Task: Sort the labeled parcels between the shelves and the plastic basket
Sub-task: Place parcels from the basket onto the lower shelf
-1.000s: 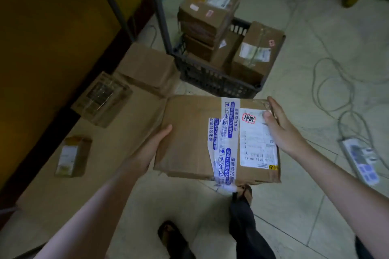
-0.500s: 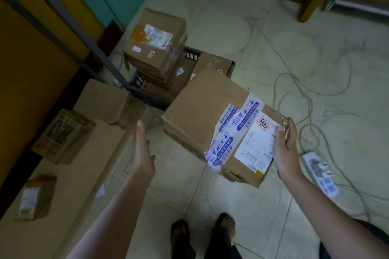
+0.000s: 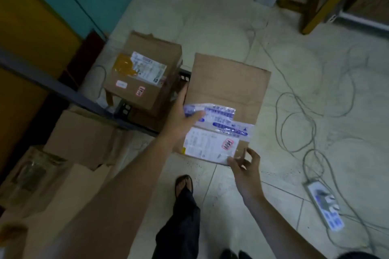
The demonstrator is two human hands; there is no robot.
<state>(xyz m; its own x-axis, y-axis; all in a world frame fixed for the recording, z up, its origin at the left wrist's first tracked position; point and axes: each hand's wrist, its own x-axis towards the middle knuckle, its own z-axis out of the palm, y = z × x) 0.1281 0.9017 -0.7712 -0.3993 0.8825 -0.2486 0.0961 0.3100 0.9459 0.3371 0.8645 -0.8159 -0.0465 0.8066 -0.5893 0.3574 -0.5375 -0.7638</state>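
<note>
A large flat brown parcel (image 3: 229,88) with blue-printed tape and a white label lies over the black plastic basket (image 3: 184,75) on the floor. My left hand (image 3: 181,118) rests against its left edge with fingers straight and the thumb on the tape. My right hand (image 3: 245,166) is at the near right corner, fingers loosely spread and just touching the label's edge. A taller labelled parcel (image 3: 143,75) with yellow tape stands in the basket to the left. Most of the basket is hidden under the parcels.
A grey metal shelf beam (image 3: 63,92) crosses the left side. Below it the shelf holds a brown box (image 3: 80,139) and a clear-wrapped packet (image 3: 31,174). A power strip (image 3: 324,204) and loose cables (image 3: 299,111) lie on the tiled floor at right. Wooden furniture legs (image 3: 320,4) stand behind.
The flat parcel has turned and come down from mid-air onto the basket. My left hand has returned to its left edge, and my right hand has loosened its grip at the near corner.
</note>
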